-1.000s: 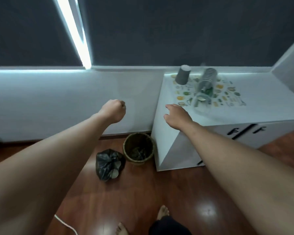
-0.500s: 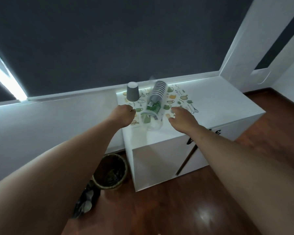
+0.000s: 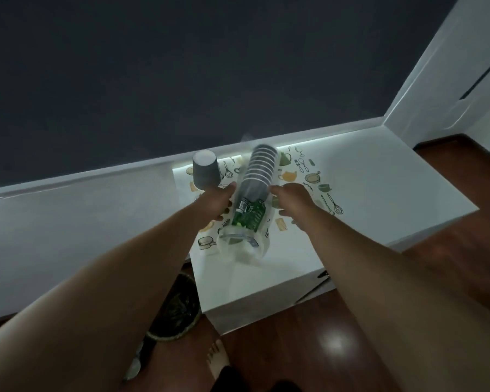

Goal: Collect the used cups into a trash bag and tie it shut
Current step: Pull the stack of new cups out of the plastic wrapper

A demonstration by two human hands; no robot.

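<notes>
A stack of grey paper cups (image 3: 259, 171) lies on its side inside a clear plastic sleeve (image 3: 242, 247) with a green label, on the patterned mat (image 3: 309, 176) of the white cabinet. A single grey cup (image 3: 205, 171) stands upside down to the left of it. My left hand (image 3: 217, 205) is against the sleeve's left side and my right hand (image 3: 293, 199) is at its right side, fingertips touching the plastic. Neither hand is closed around it. A dark trash bag (image 3: 137, 363) on the floor is mostly hidden behind my left arm.
The white cabinet (image 3: 379, 193) stands against the wall below a dark blind. A round wicker bin (image 3: 178, 315) with rubbish sits on the wooden floor at the cabinet's left corner. My bare foot (image 3: 217, 360) is just in front of it.
I have stepped closer to the cabinet. Both hands moved forward from the cabinet's near edge to either side of the sleeve of cups, and the fingers have spread.
</notes>
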